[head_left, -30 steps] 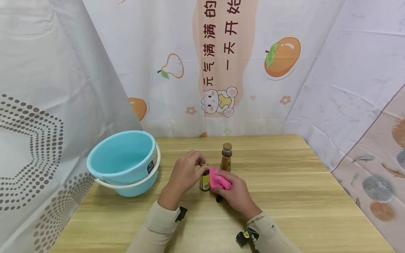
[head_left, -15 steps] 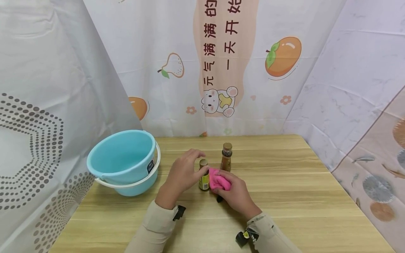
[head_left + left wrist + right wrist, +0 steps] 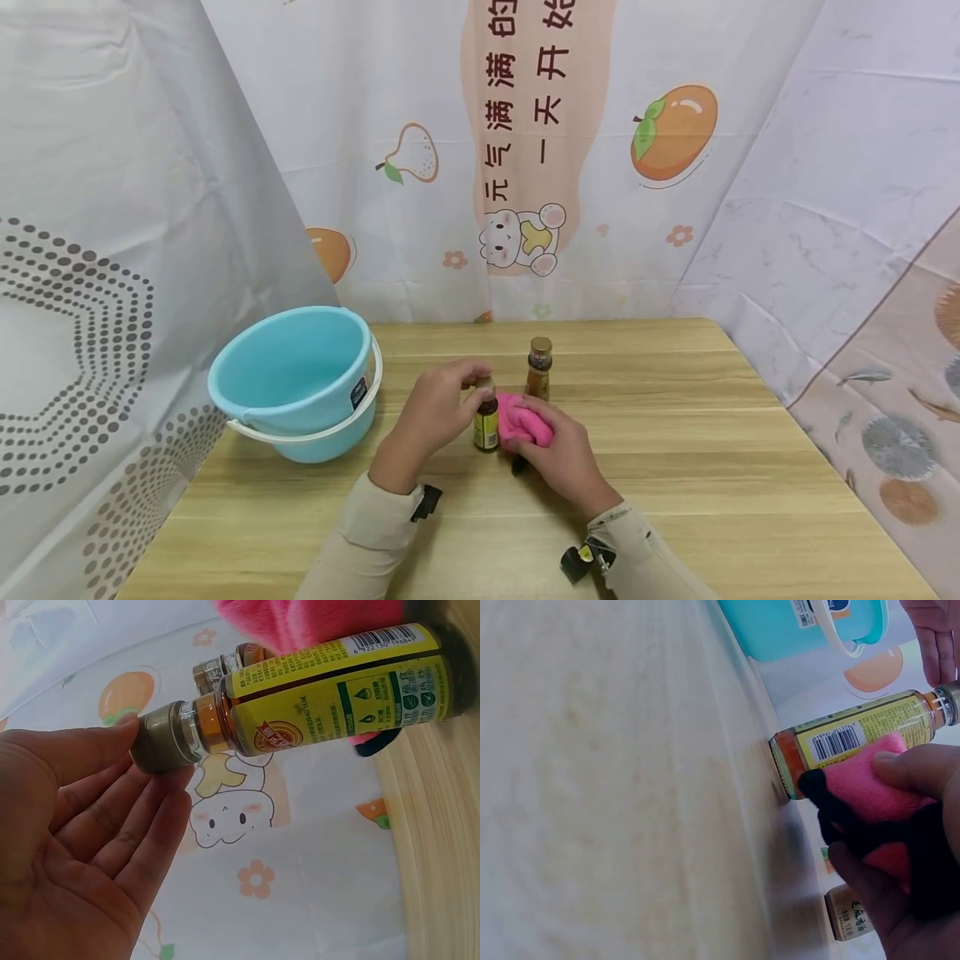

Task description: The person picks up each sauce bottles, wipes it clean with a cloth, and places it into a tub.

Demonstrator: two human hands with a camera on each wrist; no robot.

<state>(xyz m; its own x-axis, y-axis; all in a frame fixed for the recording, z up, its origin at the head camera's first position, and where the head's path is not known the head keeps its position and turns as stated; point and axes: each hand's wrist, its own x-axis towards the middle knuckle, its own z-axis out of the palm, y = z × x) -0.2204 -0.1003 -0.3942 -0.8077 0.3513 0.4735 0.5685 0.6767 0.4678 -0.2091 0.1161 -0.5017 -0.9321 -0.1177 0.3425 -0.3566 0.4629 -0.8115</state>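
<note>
Between the two hands, on the wooden table (image 3: pixel 712 467), the yellow-labelled bottle (image 3: pixel 486 428) is stood upright, nearer the left hand (image 3: pixel 433 410), its cap (image 3: pixel 163 740) pinched lightly between that hand's thumb and fingertips. By the curled fingers of the right hand (image 3: pixel 567 457), a bunched pink cloth (image 3: pixel 528 422) is gripped and held at the bottle's right side, before a second bottle (image 3: pixel 538 382)

We're seeing bright, even light in the head view, pale glare on the flat, light-brown wooden surface (image 3: pixel 480 542); right wrist blurs it, left looks dimmer.
</note>
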